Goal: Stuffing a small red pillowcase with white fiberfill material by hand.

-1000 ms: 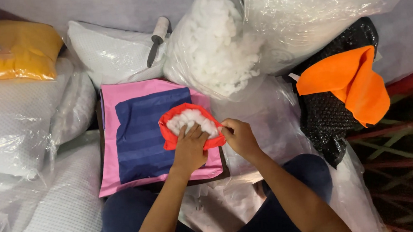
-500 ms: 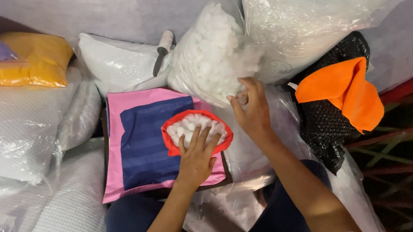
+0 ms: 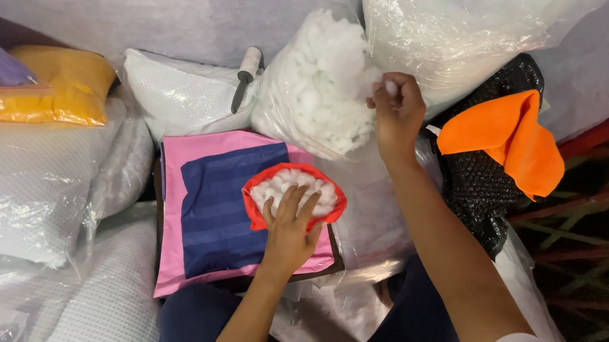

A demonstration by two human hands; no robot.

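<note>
Head view: left hand (image 3: 288,232) spread flat on the red cover (image 3: 293,195), pinning its white stuffing and keeping the mouth open, over pink-and-blue fabric (image 3: 214,197). Right hand (image 3: 398,110) clenched at the clear bag of white filling (image 3: 320,85), seemingly pinching a tuft.

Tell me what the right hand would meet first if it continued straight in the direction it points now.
The right hand probably meets the loose white stuffing in the open clear plastic bag; its fingertips already seem to pinch a tuft.
</note>
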